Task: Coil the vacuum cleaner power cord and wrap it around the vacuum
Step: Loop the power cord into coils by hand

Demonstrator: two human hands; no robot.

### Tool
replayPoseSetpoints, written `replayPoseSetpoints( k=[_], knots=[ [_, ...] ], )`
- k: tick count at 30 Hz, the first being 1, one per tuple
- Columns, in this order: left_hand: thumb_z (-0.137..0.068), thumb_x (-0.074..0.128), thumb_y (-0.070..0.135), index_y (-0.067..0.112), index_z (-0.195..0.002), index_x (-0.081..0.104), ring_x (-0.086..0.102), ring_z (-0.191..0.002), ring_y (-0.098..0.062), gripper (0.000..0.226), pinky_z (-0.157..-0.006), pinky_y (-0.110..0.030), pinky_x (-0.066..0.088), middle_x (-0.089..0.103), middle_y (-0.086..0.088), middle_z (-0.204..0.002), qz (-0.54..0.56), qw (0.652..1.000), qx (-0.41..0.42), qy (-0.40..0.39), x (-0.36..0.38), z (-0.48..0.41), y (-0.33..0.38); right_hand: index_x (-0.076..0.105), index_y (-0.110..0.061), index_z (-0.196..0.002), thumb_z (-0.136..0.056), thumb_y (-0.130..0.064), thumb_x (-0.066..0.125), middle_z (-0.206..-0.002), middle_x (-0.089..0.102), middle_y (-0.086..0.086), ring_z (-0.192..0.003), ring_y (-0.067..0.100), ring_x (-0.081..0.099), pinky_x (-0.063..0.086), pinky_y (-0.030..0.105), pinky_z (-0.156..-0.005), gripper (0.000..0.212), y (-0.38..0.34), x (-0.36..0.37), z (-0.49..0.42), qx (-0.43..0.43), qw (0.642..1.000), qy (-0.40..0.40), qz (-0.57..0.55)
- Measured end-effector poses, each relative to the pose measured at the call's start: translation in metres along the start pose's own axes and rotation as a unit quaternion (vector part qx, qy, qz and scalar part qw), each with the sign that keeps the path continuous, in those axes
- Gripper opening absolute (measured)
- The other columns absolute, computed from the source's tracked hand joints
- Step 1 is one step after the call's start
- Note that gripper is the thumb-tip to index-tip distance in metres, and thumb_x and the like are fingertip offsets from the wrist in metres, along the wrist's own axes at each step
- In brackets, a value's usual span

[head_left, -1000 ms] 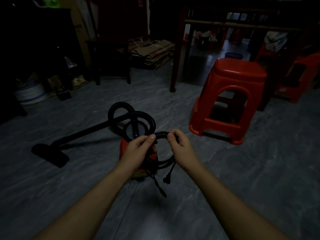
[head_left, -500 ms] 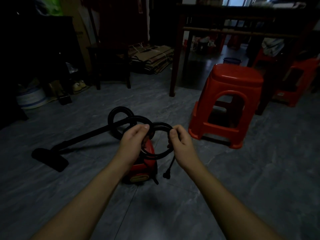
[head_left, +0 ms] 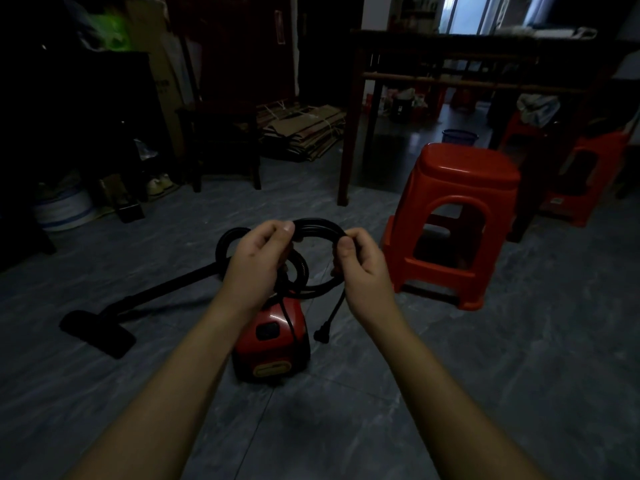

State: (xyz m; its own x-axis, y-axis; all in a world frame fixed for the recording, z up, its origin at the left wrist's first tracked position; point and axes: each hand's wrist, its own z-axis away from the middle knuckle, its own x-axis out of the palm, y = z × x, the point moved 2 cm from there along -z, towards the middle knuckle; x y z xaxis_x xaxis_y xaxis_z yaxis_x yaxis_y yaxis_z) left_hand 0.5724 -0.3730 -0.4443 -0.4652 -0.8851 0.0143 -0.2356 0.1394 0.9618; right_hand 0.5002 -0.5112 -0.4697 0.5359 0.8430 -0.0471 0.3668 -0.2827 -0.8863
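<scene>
Blue basket (head_left: 460, 136) behind red stool (head_left: 457, 216): contents not visible. Striped tub (head_left: 64, 211) far L, too dark to read. Coiled power cord (head_left: 318, 225) is held up above the red vacuum (head_left: 273, 341). L hand (head_left: 258, 261) fingers curl round 1 side, R hand (head_left: 363, 268) pinches the other. Plug (head_left: 322, 336) dangles beside the vacuum. L hand hides part of the hose (head_left: 228, 237). Open floor (head_left: 519, 358) R of the vacuum.
</scene>
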Motion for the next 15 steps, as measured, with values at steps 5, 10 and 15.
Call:
replayPoseSetpoints(
  k=[5,10,15],
  knots=[
    [-0.101,0.052,0.029,0.013,-0.086,0.068,0.052,-0.071,-0.02,0.027,-0.067,-0.038,0.044,0.055,0.001,-0.068,-0.01,0.999,0.042,0.009,0.003,-0.004,0.016,0.054,-0.012,-0.089,-0.104,-0.022,0.043,-0.068,0.046,-0.006,-0.062,0.01,0.043,0.04,0.025,-0.057,0.021,-0.012,-0.003,-0.007,-0.025,0.999,0.003,-0.029],
    [-0.101,0.053,0.026,0.008,-0.091,0.068,0.056,-0.08,-0.023,0.026,-0.074,-0.04,0.045,0.061,-0.011,-0.083,-0.002,1.0,-0.001,0.001,-0.002,-0.005,-0.014,0.055,-0.014,-0.087,-0.103,-0.022,0.045,-0.07,0.049,-0.002,-0.066,0.018,0.046,0.041,0.035,-0.062,0.021,0.017,0.0,0.001,0.023,1.0,-0.012,-0.01],
    [-0.101,0.054,0.023,0.018,-0.078,0.067,0.052,-0.062,-0.004,0.027,-0.061,-0.021,0.04,0.056,0.013,-0.061,-0.044,0.998,-0.043,-0.01,-0.01,-0.001,-0.058,0.063,-0.017,-0.097,-0.105,-0.016,0.045,-0.085,0.066,0.002,-0.08,0.017,0.065,0.053,0.033,-0.077,0.019,0.057,0.002,0.019,0.113,0.991,-0.063,0.025]
  ],
)
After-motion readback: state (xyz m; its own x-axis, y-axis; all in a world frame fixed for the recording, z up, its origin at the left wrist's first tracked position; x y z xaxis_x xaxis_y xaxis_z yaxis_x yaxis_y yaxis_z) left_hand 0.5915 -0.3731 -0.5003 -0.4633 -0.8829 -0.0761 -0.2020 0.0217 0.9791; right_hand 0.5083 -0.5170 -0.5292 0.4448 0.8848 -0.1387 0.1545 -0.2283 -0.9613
